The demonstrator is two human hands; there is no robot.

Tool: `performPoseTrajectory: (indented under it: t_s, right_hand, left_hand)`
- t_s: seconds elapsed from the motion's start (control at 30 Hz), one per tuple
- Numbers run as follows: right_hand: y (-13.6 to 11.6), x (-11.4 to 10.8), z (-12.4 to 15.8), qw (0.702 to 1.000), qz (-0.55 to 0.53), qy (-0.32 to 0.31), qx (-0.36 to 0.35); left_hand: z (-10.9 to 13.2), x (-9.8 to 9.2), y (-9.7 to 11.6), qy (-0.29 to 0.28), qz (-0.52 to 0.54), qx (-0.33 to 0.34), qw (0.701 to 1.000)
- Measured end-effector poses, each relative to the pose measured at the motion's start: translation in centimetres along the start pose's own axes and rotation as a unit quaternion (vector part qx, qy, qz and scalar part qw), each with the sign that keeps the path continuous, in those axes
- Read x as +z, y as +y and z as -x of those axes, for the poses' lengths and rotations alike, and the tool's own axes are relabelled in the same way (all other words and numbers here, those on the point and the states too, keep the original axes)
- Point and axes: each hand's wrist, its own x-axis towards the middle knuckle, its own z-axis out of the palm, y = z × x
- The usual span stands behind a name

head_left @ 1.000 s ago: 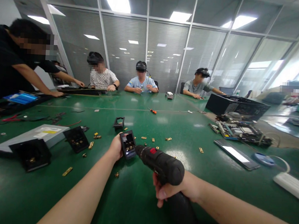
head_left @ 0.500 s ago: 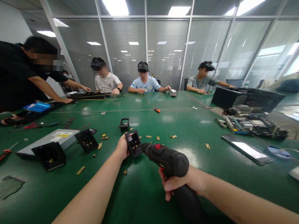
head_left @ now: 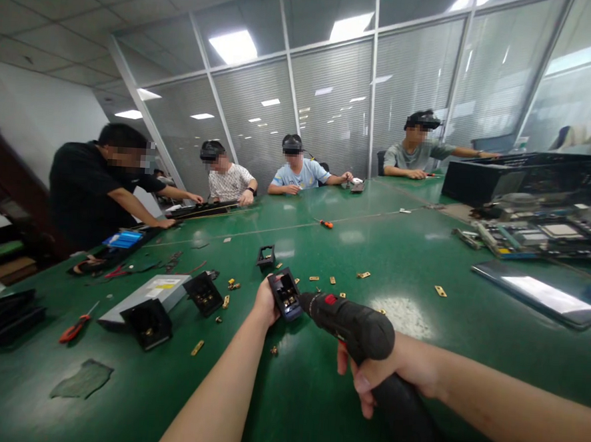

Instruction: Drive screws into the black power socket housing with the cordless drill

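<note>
My left hand (head_left: 266,302) is closed on the side of a small black plastic housing (head_left: 285,294), tilted up with brass-coloured parts inside its opening. My right hand (head_left: 366,379) grips a black cordless drill (head_left: 352,323) with a red mark on its body. The drill's nose points left at the housing's right edge; whether the bit touches a part inside cannot be made out. A black square frame (head_left: 266,256) stands just behind the housing. Two similar black housings, one at the left (head_left: 147,324) and another (head_left: 203,294) nearer, hold brass parts.
Brass plates (head_left: 363,275) and small brass screws (head_left: 274,350) lie scattered on the green table (head_left: 314,402). A grey metal box (head_left: 143,295), an orange-handled screwdriver (head_left: 75,327) and a cloth scrap (head_left: 83,379) lie left. Right are a phone (head_left: 536,296), circuit board (head_left: 549,235) and black case (head_left: 478,182). Several people work across the table.
The whole view has swung left and tilted, so things appear further right. Both hands keep hold of the housing and drill, in nearly the same position relative to each other.
</note>
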Motion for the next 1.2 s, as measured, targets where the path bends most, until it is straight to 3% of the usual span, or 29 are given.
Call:
performPoseTrajectory:
  t_s: [0.7, 1.2]
  right_hand:
    - [-0.1, -0.2, 0.1, 1.0, 0.001, 0.009, -0.006]
    - [-0.4, 0.8, 0.1, 0.999, 0.014, 0.032, -0.002]
  left_hand:
    - [-0.1, 0.2, 0.0, -0.005, -0.006, 0.012, 1.0]
    - [-0.2, 0.3, -0.1, -0.005, -0.004, 0.007, 1.0]
